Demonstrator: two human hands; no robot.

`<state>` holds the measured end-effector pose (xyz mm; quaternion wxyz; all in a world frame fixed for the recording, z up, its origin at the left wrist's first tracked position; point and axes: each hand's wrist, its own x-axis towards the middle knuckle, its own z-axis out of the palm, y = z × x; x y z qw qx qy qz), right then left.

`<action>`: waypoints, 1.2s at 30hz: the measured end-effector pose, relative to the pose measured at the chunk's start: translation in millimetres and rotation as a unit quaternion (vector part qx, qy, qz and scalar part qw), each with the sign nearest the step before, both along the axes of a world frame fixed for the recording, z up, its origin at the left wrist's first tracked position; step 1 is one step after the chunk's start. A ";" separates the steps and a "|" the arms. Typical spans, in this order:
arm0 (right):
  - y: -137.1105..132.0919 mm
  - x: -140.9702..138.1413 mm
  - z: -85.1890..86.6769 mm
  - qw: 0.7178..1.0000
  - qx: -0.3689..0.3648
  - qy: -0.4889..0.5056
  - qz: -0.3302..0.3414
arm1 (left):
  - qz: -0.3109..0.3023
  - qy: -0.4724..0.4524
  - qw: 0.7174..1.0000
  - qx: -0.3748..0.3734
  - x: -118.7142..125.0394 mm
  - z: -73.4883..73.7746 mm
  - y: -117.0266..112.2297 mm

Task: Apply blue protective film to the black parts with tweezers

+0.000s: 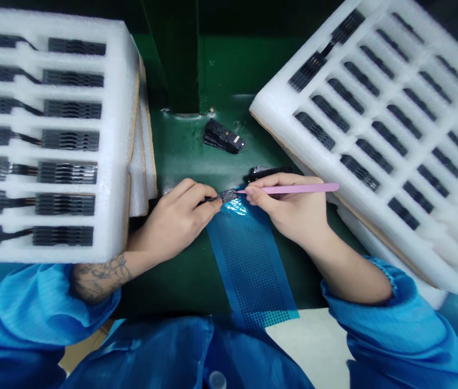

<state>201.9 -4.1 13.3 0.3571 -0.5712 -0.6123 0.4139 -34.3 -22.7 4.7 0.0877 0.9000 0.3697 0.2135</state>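
Note:
My left hand (188,213) pinches a small black electronic part (228,196) between thumb and fingers, just above the table. In my right hand (294,202) is a pair of pink tweezers (294,188), held level, its tip at the right end of that part. Below both hands lies a blue sheet (249,259) patterned with rows of tiny dark dots, shiny at its far end. A black object (269,172) lies behind my right fingers, which partly hide it. Farther back, a small pile of black parts (223,136) rests on the green table.
On the left stand stacked white foam trays (111,135) with black parts in their slots. More foam trays (273,97) sit tilted at the right, also filled with rows of black parts. A dark green upright (174,59) rises at the back of the green table (176,270).

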 end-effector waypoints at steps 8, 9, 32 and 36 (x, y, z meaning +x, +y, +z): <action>1.2 -1.4 2.5 0.999 0.027 -0.017 0.001 | 0.002 0.014 1.000 0.000 0.8 1.7 1.1; 1.5 -1.5 3.2 0.999 0.028 -0.021 0.003 | 0.002 0.016 1.000 -0.001 0.7 1.7 1.2; 18.5 32.5 11.5 0.817 0.355 -0.402 0.210 | 0.046 -0.103 0.985 -0.127 0.5 5.6 8.4; 14.3 35.0 10.6 0.823 0.321 -0.419 0.210 | 0.044 -0.098 0.985 -0.136 3.6 8.3 10.3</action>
